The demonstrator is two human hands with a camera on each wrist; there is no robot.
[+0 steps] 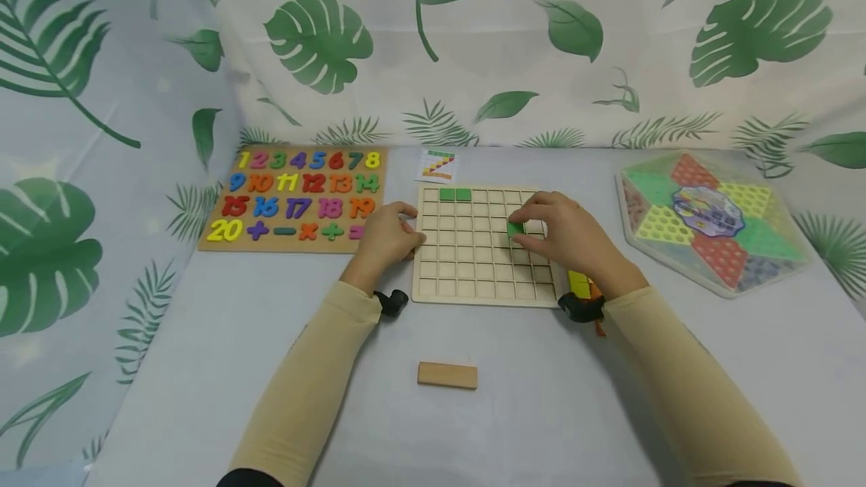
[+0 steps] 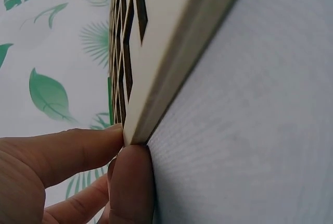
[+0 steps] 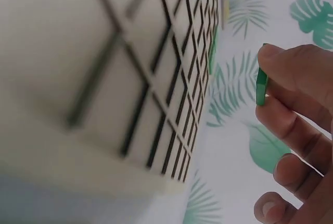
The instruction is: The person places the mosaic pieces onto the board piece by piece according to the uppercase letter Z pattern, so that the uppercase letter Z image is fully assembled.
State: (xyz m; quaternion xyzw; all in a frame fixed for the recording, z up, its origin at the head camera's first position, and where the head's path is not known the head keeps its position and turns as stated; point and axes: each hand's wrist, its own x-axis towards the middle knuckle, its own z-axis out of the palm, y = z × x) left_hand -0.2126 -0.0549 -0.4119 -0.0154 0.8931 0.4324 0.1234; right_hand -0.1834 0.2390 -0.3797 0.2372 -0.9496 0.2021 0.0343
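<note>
A pale wooden grid board (image 1: 473,270) lies flat on the table, with two green square tiles (image 1: 455,195) side by side in its top row. At the board's left edge my left hand (image 1: 387,237) pinches the rim between thumb and finger, as the left wrist view also shows at the board's edge (image 2: 156,83). My right hand (image 1: 571,235) holds another green tile (image 3: 261,86) by its edges between thumb and fingertip. That tile is raised over the right part of the grid, apart from the surface in the right wrist view.
Behind the board lies a small pattern card (image 1: 440,166). A number puzzle board (image 1: 291,201) is at the left, a hexagonal game board (image 1: 713,224) at the right. Yellow tiles (image 1: 579,284) show partly under the right wrist. A wooden strip (image 1: 447,375) lies in front.
</note>
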